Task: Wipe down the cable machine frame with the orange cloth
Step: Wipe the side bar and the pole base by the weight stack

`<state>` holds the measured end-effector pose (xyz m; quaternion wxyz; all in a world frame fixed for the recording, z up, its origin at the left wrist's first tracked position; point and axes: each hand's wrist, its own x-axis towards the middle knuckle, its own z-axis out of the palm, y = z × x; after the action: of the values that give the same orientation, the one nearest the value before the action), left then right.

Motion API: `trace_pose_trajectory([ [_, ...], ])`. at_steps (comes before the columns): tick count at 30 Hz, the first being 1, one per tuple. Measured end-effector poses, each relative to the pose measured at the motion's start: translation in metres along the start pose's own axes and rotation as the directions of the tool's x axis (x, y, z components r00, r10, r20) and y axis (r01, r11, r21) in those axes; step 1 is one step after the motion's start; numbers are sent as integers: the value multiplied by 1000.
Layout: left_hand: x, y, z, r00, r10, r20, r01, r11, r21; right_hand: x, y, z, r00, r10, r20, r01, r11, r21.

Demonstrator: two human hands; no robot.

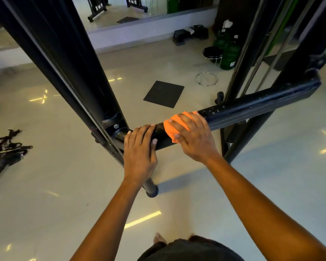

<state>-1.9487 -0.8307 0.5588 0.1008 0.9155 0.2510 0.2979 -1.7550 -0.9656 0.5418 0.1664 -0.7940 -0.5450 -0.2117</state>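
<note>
A black horizontal crossbar (252, 106) of the cable machine frame runs from a slanted black upright (64, 63) on the left to another upright at the right. My right hand (192, 136) presses the orange cloth (172, 127) onto the bar, fingers curled over it. My left hand (139, 147) grips the same bar just left of the cloth, beside the joint with the upright. Most of the cloth is hidden under my right hand.
A dark square mat (164, 94) lies on the pale floor beyond the bar. A black stool (213, 53) and green bottles (230, 51) stand at the back right. Black straps (8, 146) lie at the left. A foot peg (151, 189) sticks out below my left wrist.
</note>
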Motion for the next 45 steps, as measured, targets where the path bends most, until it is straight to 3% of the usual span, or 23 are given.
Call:
trace_pose_trajectory([
  [3,1,-1,2,1000,0,-7,0,1000,3,-1,7,-9,969,243,-48,-241,970,42],
  [6,-1,0,5,1000,-12,-25,11,1000,-8,6,-36,-4,900,419,-120,-408,907,103],
  [10,-3,-1,10,999,-25,-35,25,1000,-10,6,-59,0,962,267,-49,-262,961,93],
  [14,-3,5,8,997,-66,-32,66,998,-2,-3,2,-15,995,86,53,-87,996,16],
  [16,0,10,7,996,-80,-24,81,996,29,-8,28,-21,978,209,-4,-209,977,50],
  [19,7,19,7,996,-82,-21,83,995,55,-3,-6,-16,904,420,-81,-410,904,118],
  [20,10,22,8,996,-84,-18,85,995,52,-3,-25,-11,905,419,-79,-405,902,149],
  [22,19,32,13,991,-131,-26,132,990,43,-5,-38,-4,959,270,-84,-251,950,187],
  [24,24,42,17,981,-191,-19,192,981,38,-7,-8,-5,996,59,-71,-47,985,163],
  [26,26,50,22,974,-226,-17,227,973,49,-7,37,-12,997,-40,-64,48,990,130],
  [30,31,67,32,974,-224,-19,225,971,85,-14,108,-31,990,125,-61,-114,982,154],
  [34,36,93,51,979,-205,1,204,973,108,-13,89,-28,965,230,-126,-199,955,220],
  [37,36,107,62,975,-219,-27,221,967,127,-16,64,-10,988,97,-119,-69,973,222],
  [41,36,117,65,961,-271,-53,275,956,100,-28,115,10,979,-137,-150,150,986,77],
  [45,39,128,64,948,-317,-19,317,942,113,-54,163,13,982,-54,-180,68,995,70],
])
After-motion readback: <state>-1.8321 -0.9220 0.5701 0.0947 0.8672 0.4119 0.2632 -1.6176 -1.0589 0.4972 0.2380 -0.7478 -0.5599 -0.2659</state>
